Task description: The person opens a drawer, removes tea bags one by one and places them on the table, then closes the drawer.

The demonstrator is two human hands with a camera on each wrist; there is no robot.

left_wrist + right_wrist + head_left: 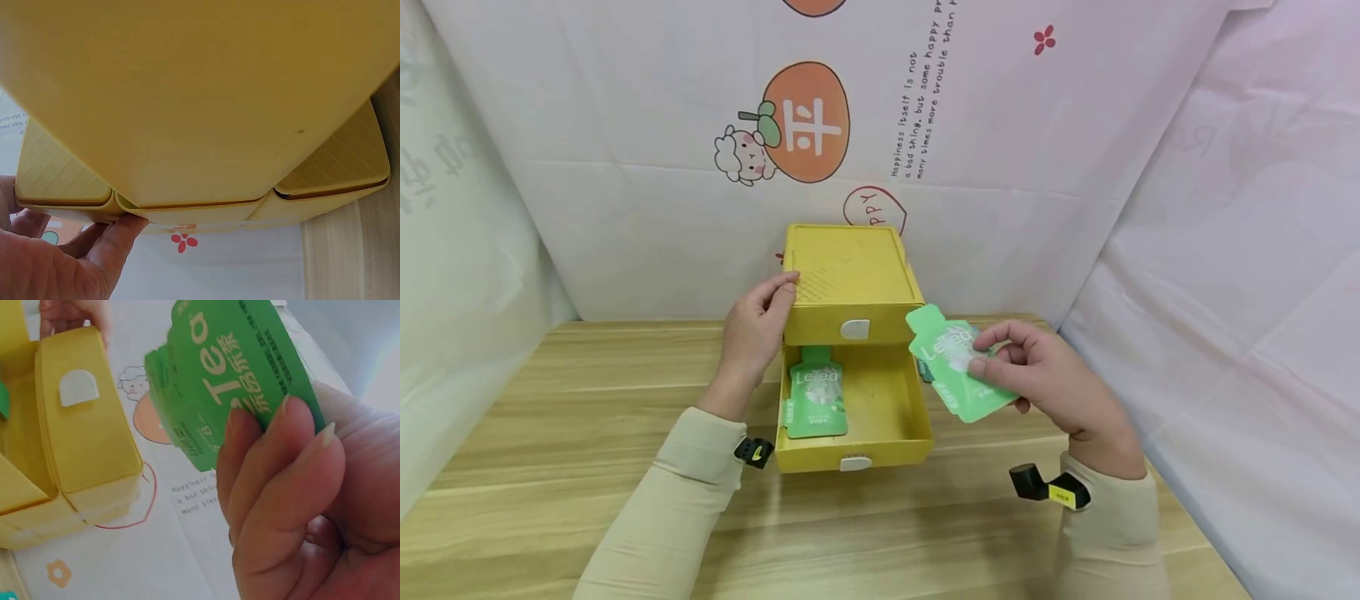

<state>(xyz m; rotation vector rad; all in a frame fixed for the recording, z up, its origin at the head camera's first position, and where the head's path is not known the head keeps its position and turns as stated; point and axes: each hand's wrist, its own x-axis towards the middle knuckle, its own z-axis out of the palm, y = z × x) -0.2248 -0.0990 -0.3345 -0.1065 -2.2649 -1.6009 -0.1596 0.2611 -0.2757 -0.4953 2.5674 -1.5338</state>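
Observation:
My right hand (1048,371) pinches a flat green pouch (942,350) printed "LeTea", held tilted beside the right side of a yellow drawer box (857,262). Close up in the right wrist view, fingers (269,506) curl against the printed face of that pouch. A second green pouch (817,396) lies face up at the left of the pulled-out drawer (887,408). My left hand (756,329) grips the box at its upper left edge, and the left wrist view has its thumb and fingers around that edge.
The box stands on a wooden table (587,417) against a printed white cloth (662,225), with cloth walls on both sides. White tabs (854,329) mark the drawer fronts. A small teal thing (925,371) shows just right of the box.

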